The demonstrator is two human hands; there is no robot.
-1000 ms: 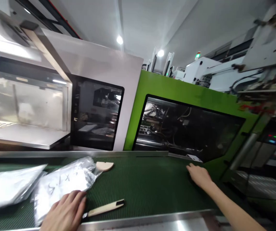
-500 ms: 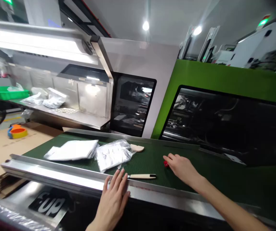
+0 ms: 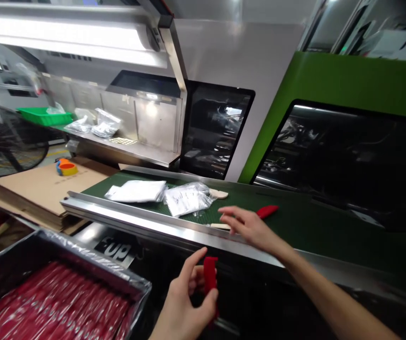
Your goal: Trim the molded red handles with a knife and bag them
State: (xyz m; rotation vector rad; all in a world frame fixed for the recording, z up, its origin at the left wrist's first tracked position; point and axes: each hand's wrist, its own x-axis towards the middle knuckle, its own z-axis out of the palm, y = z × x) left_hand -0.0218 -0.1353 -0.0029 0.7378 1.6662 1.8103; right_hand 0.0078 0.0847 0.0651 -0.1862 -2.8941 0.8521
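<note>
My left hand [image 3: 188, 297] is closed on a red part [image 3: 210, 278], held upright in front of the conveyor's near rail. Above the rail my right hand [image 3: 247, 224] has its fingers apart with nothing between them. A second red part [image 3: 267, 211] lies on the green belt just beyond my right hand, its near end hidden by the hand. Beside my right fingertips is a cream-handled tool [image 3: 220, 226]. Farther left on the belt are a clear bag with handwriting [image 3: 188, 198], a white packet [image 3: 137, 191] and a cream piece [image 3: 219, 194].
A lined box [image 3: 142, 288] of wrapped red items [image 3: 64, 302] stands at the lower left. Stacked cardboard [image 3: 39, 186] carries a tape roll [image 3: 68, 169]. The metal rail [image 3: 135, 217] edges the belt; a green machine [image 3: 330, 80] stands behind.
My left hand has left the rail and now grips a red part. My right hand has moved left and nearer, fingers apart. The view has swung down and left, showing the box of red items.
</note>
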